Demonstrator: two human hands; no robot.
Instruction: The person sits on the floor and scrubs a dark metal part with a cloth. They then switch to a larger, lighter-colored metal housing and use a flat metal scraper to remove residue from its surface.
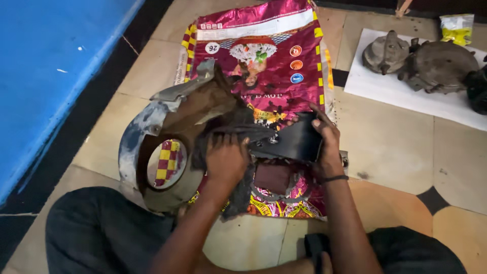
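Wiping proceeds: left hand (225,160) presses a dark rag (238,133) on the metal housing (152,127), right hand (324,139) fingers gripping its black cover (297,142) at 3 o'clock; next, likely fresh rag strokes.

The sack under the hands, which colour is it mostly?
Mostly magenta sack, with yellow-checked edges; head view.

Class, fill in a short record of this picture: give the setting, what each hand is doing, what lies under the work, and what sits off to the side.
Setting: tiled floor, person seated
Left hand: presses a dark rag on a black part
Right hand: grips the black part's edge
Beside: large grey metal housing with round opening
Underneath: magenta printed sack
Side: greasy metal parts on white sheet
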